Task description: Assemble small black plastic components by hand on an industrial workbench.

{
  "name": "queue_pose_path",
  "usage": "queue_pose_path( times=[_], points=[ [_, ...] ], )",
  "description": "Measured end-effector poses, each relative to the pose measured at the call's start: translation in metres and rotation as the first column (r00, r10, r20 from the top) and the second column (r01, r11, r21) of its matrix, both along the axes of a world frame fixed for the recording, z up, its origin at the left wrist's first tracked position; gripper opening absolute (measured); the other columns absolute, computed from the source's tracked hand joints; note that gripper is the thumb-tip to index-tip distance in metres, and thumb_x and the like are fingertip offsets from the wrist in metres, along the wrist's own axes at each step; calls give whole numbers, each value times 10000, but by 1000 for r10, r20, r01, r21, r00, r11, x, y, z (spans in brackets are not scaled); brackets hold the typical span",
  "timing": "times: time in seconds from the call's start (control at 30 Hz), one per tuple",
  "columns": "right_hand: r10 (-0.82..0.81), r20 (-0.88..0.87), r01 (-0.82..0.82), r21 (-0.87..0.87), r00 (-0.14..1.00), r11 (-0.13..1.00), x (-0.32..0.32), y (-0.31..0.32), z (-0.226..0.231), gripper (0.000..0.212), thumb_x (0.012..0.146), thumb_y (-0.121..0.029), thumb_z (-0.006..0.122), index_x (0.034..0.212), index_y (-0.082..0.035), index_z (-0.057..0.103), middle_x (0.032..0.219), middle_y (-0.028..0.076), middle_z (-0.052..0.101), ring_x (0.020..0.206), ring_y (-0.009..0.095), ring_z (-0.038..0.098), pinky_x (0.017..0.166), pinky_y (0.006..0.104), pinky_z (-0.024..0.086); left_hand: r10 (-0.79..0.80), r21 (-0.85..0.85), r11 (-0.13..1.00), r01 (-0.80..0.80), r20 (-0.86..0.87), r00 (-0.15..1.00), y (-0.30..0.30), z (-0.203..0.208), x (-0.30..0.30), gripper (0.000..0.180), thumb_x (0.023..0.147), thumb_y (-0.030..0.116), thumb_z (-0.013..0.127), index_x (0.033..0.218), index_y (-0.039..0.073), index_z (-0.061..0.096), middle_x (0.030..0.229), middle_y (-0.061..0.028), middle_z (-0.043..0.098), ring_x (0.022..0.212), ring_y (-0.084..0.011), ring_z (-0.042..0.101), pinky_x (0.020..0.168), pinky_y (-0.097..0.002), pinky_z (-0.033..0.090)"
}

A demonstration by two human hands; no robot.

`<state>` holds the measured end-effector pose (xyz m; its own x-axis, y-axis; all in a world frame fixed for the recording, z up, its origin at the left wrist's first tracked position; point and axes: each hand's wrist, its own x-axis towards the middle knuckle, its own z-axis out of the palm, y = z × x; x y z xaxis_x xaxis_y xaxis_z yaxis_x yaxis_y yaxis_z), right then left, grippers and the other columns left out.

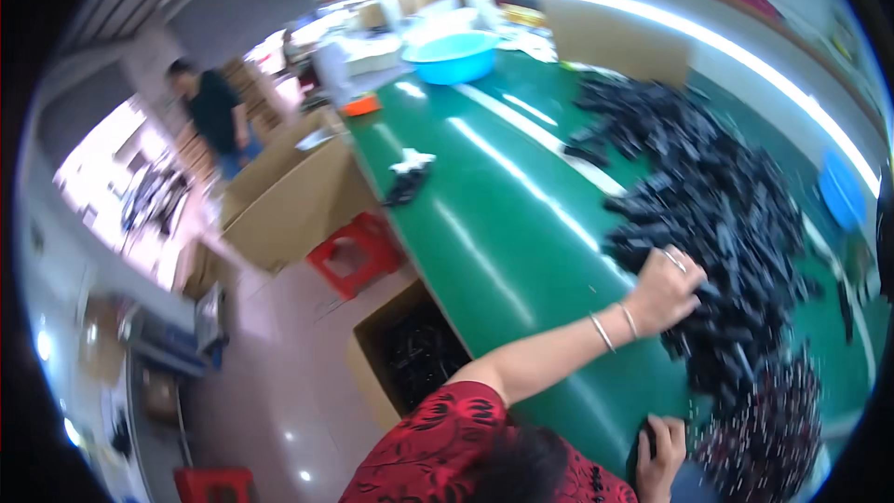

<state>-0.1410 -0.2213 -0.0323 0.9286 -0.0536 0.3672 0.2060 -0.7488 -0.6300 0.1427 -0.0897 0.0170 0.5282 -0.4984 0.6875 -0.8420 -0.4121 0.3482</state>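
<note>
The big pile of black parts (717, 196) lies on the green desk (503, 224), in a long strip running away from the person. The left hand (666, 291) (it has a ring and bracelets) is already on the pile's near side, fingers bent down into it. If it grips a part, nobody can tell. The right hand (661, 452) sits low at the desk's edge, fingers curled; its hold is hidden too.

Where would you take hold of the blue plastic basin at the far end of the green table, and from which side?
Probably by the rim of the blue plastic basin, reaching in from its near side over the bare green table. It stands upright with its mouth open and its lip exposed there, while clutter crowds it behind and beside.
</note>
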Motion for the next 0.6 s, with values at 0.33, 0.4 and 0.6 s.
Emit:
queue_pose_path(
  times=[0.33,0.4,0.6],
  points=[
    [77,-41,-77,9,996,997,-1,6,31,305,953,-57,777,1255,-95,750,1172,172,661,1011,369,688,857,437,583,-21,145,987,67,-295,955,32,21,-11,381,830,224,867,1123,48,698,950,-140,753,971,-369,732,894,-481,548],
    [71,-50,-69,31,996,997,-4,4,31,301,957,-56,770,1255,-93,749,1173,170,661,1018,369,687,868,436,581,-69,5,997,80,-439,896,51,28,-28,312,835,184,830,1097,37,743,883,-153,757,891,-397,732,867,-493,568],
    [82,-32,-82,-10,996,997,-12,-2,30,314,955,-42,762,1265,-88,742,1177,173,660,1052,363,677,916,433,568,75,190,982,-3,-376,924,114,-11,-110,269,836,177,830,1051,58,719,1088,-140,717,1003,-353,697,898,-444,557]
  ],
)
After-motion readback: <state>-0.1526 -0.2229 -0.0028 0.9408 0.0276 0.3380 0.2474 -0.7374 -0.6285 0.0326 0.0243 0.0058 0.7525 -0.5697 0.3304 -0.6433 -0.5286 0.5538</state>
